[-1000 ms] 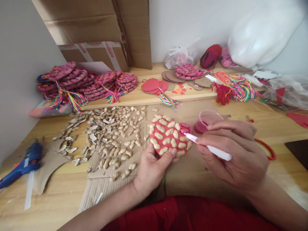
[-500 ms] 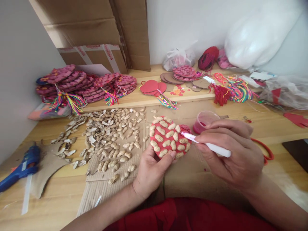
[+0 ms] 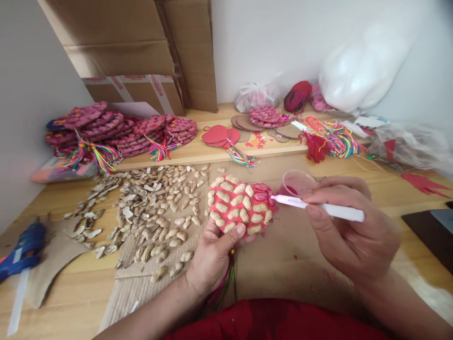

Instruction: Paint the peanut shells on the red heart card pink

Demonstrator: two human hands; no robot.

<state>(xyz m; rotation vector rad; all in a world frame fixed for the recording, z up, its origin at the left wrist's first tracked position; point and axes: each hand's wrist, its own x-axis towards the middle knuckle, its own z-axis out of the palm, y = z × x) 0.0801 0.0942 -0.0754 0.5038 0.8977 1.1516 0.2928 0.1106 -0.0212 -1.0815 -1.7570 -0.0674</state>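
A pale wooden bench is set against white walls, with a raised wooden ledge run along its back edge. By the bench's left edge, a blue plastic glue gun is laid beside a curved scrap of brown cardboard. On the ledge's left end, pink peanut-covered discs are stacked, with multicoloured thread tassels hung over its front edge. Below, pale split shells and beige whole peanuts are scattered. Above the bench, toward its front edge, a rounded red piece studded with peanuts is gripped by the left hand, thumb pressed on its face; its upper-right peanuts are coloured pink. Just beyond, a clear plastic cup of pink liquid is partly hidden. A slim white marker is grasped pen-fashion by the right hand, its tip set at the pink peanuts.
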